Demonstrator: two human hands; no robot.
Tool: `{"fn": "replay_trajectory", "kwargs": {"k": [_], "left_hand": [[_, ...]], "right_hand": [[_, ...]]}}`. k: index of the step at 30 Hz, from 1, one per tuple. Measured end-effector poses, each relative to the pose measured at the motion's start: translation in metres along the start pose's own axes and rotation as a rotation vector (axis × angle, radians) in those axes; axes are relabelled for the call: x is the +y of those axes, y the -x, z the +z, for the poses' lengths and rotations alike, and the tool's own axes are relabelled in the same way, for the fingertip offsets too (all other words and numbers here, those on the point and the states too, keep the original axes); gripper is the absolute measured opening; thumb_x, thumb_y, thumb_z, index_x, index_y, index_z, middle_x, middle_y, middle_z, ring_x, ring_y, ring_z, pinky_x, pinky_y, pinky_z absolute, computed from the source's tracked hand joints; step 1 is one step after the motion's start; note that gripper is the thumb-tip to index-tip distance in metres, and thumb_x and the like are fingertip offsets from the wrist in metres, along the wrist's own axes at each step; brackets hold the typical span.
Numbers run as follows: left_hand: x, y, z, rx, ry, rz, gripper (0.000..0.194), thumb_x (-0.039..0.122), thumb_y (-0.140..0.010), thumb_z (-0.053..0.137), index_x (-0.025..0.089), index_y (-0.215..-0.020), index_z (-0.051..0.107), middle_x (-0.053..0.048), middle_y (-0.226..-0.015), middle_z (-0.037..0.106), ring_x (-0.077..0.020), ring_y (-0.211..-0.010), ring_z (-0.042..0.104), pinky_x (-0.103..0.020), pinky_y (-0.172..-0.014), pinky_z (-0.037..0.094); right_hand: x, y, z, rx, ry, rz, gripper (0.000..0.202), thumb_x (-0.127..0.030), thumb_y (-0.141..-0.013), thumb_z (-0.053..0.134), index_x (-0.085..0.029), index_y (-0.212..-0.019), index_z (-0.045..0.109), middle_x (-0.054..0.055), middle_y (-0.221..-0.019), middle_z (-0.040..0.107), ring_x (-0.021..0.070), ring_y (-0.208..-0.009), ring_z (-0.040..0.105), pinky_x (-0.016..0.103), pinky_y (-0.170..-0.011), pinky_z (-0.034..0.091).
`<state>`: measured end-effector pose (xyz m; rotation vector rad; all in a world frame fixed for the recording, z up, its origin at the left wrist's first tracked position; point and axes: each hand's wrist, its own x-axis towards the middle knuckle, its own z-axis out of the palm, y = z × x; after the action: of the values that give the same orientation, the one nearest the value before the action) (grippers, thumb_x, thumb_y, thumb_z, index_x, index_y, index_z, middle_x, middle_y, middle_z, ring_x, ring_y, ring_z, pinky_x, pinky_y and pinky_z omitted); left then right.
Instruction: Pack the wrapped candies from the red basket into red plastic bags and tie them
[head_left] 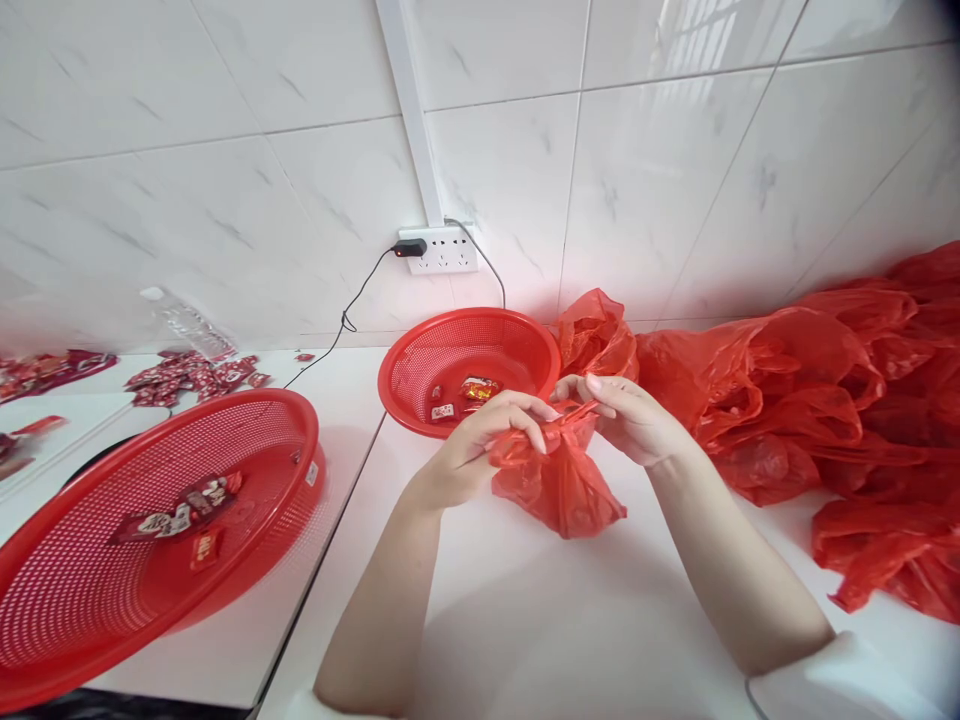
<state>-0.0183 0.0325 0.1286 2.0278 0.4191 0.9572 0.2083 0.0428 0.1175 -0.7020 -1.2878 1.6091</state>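
Both my hands grip the top of a red plastic bag [566,485], whose lower part bulges and touches or hangs just above the white table. My left hand [484,440] has its fingers closed on the gathered left side of the bag's neck. My right hand [626,410] pinches the upper right part of it between thumb and fingers. What lies inside the bag cannot be made out. Just behind my left hand stands a small red basket [409,345] holding a few small wrapped packets [480,388].
A larger red basket [300,420] with several packets [180,515] stands left. Small red packets [191,378] and a clear bottle [187,322] lie behind it. Filled red bags [780,380] are heaped along the right. A socket strip [446,250] with cables is on the tiled wall.
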Motion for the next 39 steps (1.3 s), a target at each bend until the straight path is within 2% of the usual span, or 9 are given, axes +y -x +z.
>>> {"fn": "replay_trajectory", "kwargs": {"k": [6, 9, 13, 17, 22, 26, 30, 34, 39], "left_hand": [[0.002, -0.001, 0.001, 0.054, -0.011, -0.063, 0.025, 0.024, -0.097, 0.043, 0.020, -0.086, 0.064, -0.011, -0.124, 0.059, -0.0234, -0.117, 0.051, -0.040, -0.101, 0.038], [0.001, 0.000, 0.001, 0.107, 0.029, -0.018, 0.021, 0.024, -0.095, 0.047, 0.021, -0.089, 0.066, -0.010, -0.117, 0.060, -0.0226, -0.111, 0.053, -0.039, -0.097, 0.040], [-0.003, 0.001, 0.002, 0.160, 0.148, 0.064, 0.015, 0.028, -0.093, 0.052, 0.020, -0.090, 0.065, -0.009, -0.100, 0.062, -0.0205, -0.096, 0.056, -0.037, -0.087, 0.044], [-0.008, 0.003, 0.001, 0.209, 0.258, 0.102, 0.013, 0.029, -0.090, 0.056, 0.018, -0.084, 0.060, -0.004, -0.081, 0.056, -0.0124, -0.070, 0.052, -0.026, -0.063, 0.043], [-0.005, 0.007, -0.004, 0.200, 0.427, -0.022, 0.018, 0.033, -0.086, 0.059, 0.018, -0.081, 0.052, 0.002, -0.072, 0.049, -0.0009, -0.039, 0.027, -0.019, -0.036, 0.020], [-0.003, 0.009, -0.005, 0.210, 0.527, -0.131, 0.034, 0.044, -0.077, 0.063, 0.019, -0.071, 0.041, 0.003, -0.068, 0.047, 0.0001, -0.030, 0.031, -0.019, -0.030, 0.015], [0.000, 0.009, -0.010, 0.077, 0.599, -0.200, 0.035, 0.044, -0.068, 0.064, 0.019, -0.065, 0.039, 0.004, -0.063, 0.041, -0.0020, -0.031, 0.030, -0.020, -0.030, 0.017], [0.002, 0.010, -0.016, 0.045, 0.433, -0.211, 0.034, 0.039, -0.065, 0.066, 0.019, -0.058, 0.040, 0.002, -0.059, 0.036, -0.0065, -0.045, 0.029, -0.023, -0.038, 0.020], [0.010, 0.010, -0.012, 0.227, 0.218, -0.331, 0.043, 0.039, -0.083, 0.059, 0.018, -0.056, 0.033, 0.006, -0.054, 0.025, -0.0044, -0.044, 0.019, -0.021, -0.039, 0.014]], "right_hand": [[-0.008, 0.004, -0.007, 0.019, 0.132, -0.079, 0.045, -0.048, -0.085, 0.062, -0.018, -0.055, 0.047, 0.003, -0.100, 0.059, 0.0149, -0.081, 0.050, 0.029, -0.078, 0.039], [-0.009, 0.007, -0.007, -0.009, 0.095, -0.107, 0.033, -0.041, -0.081, 0.070, -0.019, -0.063, 0.053, 0.000, -0.084, 0.056, 0.0128, -0.073, 0.048, 0.027, -0.071, 0.038], [-0.006, 0.007, -0.003, -0.017, -0.008, -0.122, 0.033, -0.044, -0.081, 0.069, -0.019, -0.063, 0.055, -0.004, -0.054, 0.044, 0.0120, -0.061, 0.049, 0.025, -0.064, 0.038], [-0.004, 0.007, 0.000, -0.014, -0.057, -0.146, 0.027, -0.043, -0.082, 0.068, -0.020, -0.071, 0.062, -0.006, -0.047, 0.039, 0.0130, -0.057, 0.051, 0.026, -0.062, 0.039], [-0.004, 0.009, 0.005, -0.060, 0.001, -0.160, 0.026, -0.041, -0.082, 0.068, -0.019, -0.070, 0.060, -0.006, -0.048, 0.036, 0.0125, -0.053, 0.046, 0.027, -0.058, 0.037], [-0.005, 0.011, 0.007, -0.056, 0.037, -0.156, 0.029, -0.042, -0.083, 0.066, -0.020, -0.068, 0.055, -0.006, -0.049, 0.035, 0.0136, -0.057, 0.047, 0.028, -0.059, 0.036], [-0.007, 0.011, 0.006, -0.045, 0.073, -0.140, 0.029, -0.042, -0.084, 0.066, -0.020, -0.068, 0.054, -0.006, -0.050, 0.034, 0.0134, -0.057, 0.047, 0.028, -0.060, 0.035], [-0.006, 0.011, 0.008, -0.056, 0.090, -0.151, 0.029, -0.037, -0.086, 0.065, -0.020, -0.067, 0.053, -0.006, -0.053, 0.039, 0.0109, -0.056, 0.041, 0.028, -0.059, 0.032], [-0.005, 0.008, 0.009, -0.041, 0.116, -0.124, 0.032, -0.039, -0.085, 0.066, -0.020, -0.066, 0.049, -0.006, -0.055, 0.041, 0.0089, -0.052, 0.036, 0.027, -0.055, 0.030]]}}
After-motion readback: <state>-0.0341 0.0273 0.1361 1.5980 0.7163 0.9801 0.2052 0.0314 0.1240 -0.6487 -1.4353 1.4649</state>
